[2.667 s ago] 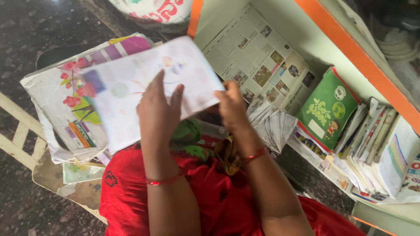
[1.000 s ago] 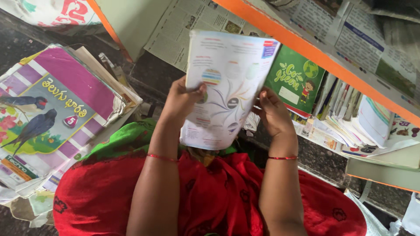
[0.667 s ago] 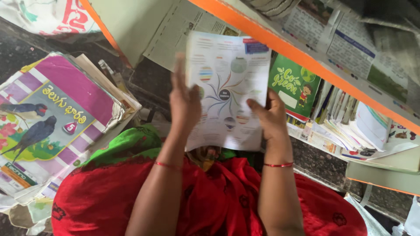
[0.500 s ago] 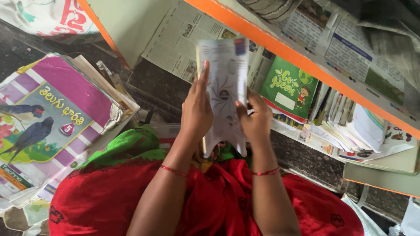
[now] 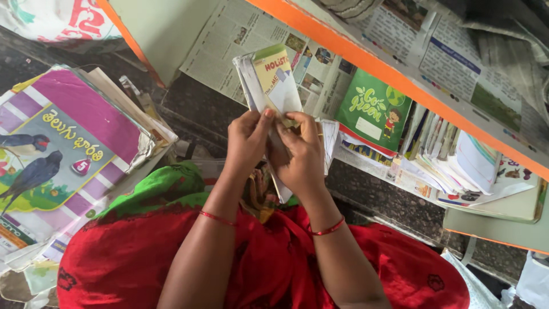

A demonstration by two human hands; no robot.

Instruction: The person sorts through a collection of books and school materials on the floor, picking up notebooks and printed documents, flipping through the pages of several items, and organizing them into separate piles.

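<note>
A thin white booklet [image 5: 273,80] with a yellow cover panel stands folded shut and edge-on above my lap. My left hand [image 5: 247,143] grips its lower left side, thumb up against the cover. My right hand [image 5: 298,151] clasps it from the right, fingers wrapped over the lower part, so that part of the booklet is hidden. Both wrists wear thin red bangles. Below the hands lies my red and green clothing [image 5: 143,240].
A stack of large books with a purple bird cover [image 5: 63,154] lies at the left. A shelf with an orange edge [image 5: 400,74], lined with newspaper, holds a green book [image 5: 374,111] and several leaning books [image 5: 457,166] at the right.
The booklet was held open and flat facing me. Both hands have folded it shut and come together on its lower part.
</note>
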